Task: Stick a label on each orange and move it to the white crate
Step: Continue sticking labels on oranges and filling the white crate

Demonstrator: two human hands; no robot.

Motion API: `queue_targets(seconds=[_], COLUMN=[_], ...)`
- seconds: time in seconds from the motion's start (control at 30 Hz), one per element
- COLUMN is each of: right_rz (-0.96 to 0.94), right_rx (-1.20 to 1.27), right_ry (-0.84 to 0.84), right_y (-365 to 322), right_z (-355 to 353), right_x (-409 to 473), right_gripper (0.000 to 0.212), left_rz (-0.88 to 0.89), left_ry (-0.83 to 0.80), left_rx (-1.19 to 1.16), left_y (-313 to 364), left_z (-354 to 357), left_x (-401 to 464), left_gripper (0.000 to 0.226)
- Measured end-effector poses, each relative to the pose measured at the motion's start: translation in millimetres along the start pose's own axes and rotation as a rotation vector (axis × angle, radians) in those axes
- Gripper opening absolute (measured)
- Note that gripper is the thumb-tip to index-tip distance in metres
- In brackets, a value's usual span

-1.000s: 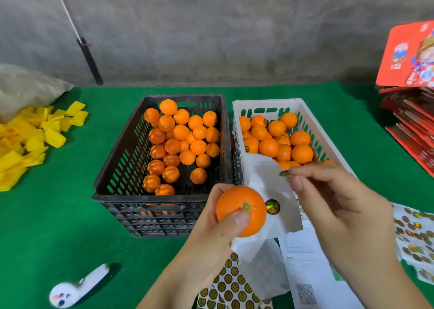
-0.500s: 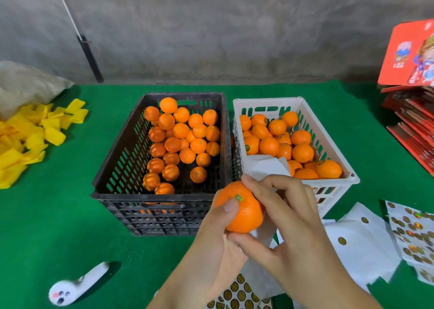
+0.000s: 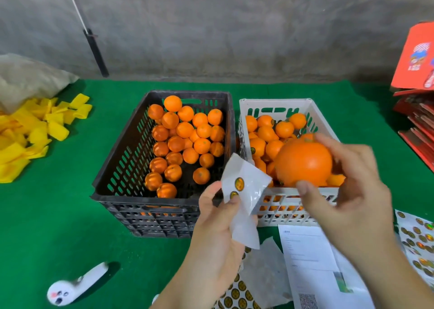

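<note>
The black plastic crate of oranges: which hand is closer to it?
Left. The left hand sits at the black plastic crate's front right corner, holding a white sticker sheet. The right hand holds an orange over the white plastic crate.

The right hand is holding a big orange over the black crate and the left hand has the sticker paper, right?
Not quite. In the head view the right hand holds the orange over the white crate, not the black crate. The rest is right: the left hand has the sticker paper.
</note>
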State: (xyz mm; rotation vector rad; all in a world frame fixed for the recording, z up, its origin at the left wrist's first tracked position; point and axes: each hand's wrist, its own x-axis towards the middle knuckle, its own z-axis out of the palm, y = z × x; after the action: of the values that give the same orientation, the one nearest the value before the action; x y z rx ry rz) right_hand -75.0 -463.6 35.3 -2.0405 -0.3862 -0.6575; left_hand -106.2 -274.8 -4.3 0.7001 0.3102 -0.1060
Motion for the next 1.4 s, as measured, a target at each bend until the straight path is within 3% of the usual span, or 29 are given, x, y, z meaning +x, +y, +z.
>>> queue_targets(seconds=[0.1,0.17,0.3,0.37,0.47,0.57,0.63,0.7,0.77,0.83,0.97,1.07,1.13,1.17,1.23,1.27,1.33,1.4], right_rz=[0.280,0.505,0.812,0.809,0.683,0.752,0.799,0.834,0.865,0.887,0.876,0.863,0.840,0.824,0.820,0.843,0.894,0.912], right_rx=[-0.315,-0.292,0.557,0.679,0.523,0.637,0.740,0.765,0.764,0.818,0.942,0.852,0.781,0.812,0.948,1.034,1.171,1.242], right_ry=[-0.007,-0.127,-0.446,-0.482,-0.307,-0.198,-0.303,-0.411,-0.348,-0.280,-0.194,-0.145,-0.101,-0.079,-0.051,-0.033,-0.031,-0.049], right_y=[36,47,36,33,33,38,35,33,31,32,37,40,39,37,32,29,24,20], right_z=[-3,-3,20,36,52,57,69,88,107,115,106,106,106,104,99,97,94,91], right_x=[23,24,0,-12,-15,-11,-7,-10,-10,-6,4,4,3,4,6,8,8,7], right_gripper=[0.085,0.099,0.095,0.080,0.015,0.017,0.031,0.053,0.054,0.052,0.053,0.024,0.027,0.027,0.015,0.018,0.029,0.031], left_rz=[0.045,0.107,0.252,0.291,0.227,0.229,0.124,0.031,-0.004,0.181,0.709,0.764,0.718,0.699,0.616,0.504,0.043,-0.496], left_ry=[0.015,0.027,-0.039,-0.148,-0.388,-0.379,-0.370,-0.480,-0.508,-0.455,-0.497,-0.616,-0.731,-0.714,-0.476,-0.336,-0.198,-0.234], left_rx=[0.091,0.202,0.447,0.611,0.867,1.069,1.133,1.200,1.172,1.261,1.732,1.681,1.542,1.477,1.470,1.603,2.149,2.500], left_y=[-1,-4,0,1,25,58,65,48,28,21,27,30,49,62,87,101,119,124], left_z=[-9,-16,-22,-27,-29,-38,-36,-30,-22,-20,-24,-28,-36,-42,-65,-80,-119,-158], left_x=[8,18,39,49,67,112,135,139,133,132,124,114,121,131,168,191,232,251], left_gripper=[0.057,0.052,0.061,0.060,0.057,0.040,0.023,0.022,0.021,0.019,0.028,0.046,0.049,0.043,0.033,0.033,0.045,0.065])
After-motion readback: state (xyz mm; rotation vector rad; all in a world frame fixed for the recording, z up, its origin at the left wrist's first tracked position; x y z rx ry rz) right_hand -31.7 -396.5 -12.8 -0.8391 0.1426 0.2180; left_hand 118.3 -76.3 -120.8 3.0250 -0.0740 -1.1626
